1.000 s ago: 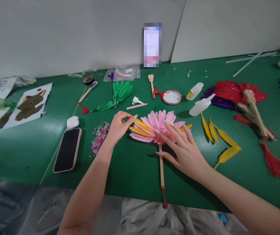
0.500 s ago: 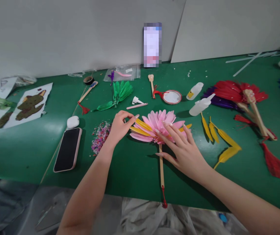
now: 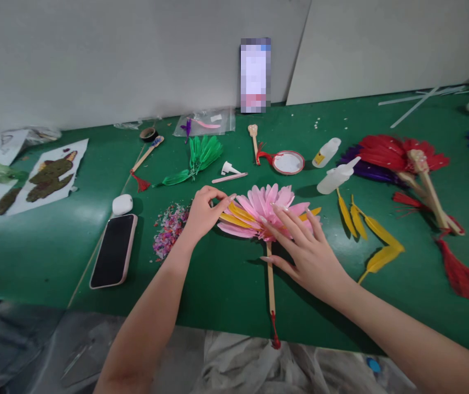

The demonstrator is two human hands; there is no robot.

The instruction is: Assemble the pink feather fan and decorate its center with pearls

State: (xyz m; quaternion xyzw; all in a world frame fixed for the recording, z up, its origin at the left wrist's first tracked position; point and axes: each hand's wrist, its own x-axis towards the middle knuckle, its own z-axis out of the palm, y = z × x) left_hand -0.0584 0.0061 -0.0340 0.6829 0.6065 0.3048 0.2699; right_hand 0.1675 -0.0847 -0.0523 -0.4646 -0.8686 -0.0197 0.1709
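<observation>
A pink feather fan on a wooden stick lies on the green table. Yellow feathers lie across its left side. My left hand pinches the tips of those yellow feathers at the fan's left edge. My right hand lies flat with fingers spread, pressing on the fan's centre and right side where the stick meets the feathers.
A phone and a white case lie left, beside a heap of coloured scraps. Loose yellow feathers, two glue bottles, a red fan, green feathers and a round lid lie behind and right.
My left hand has slid slightly right, pushing the yellow feathers further onto the pink fan. My right hand has barely moved.
</observation>
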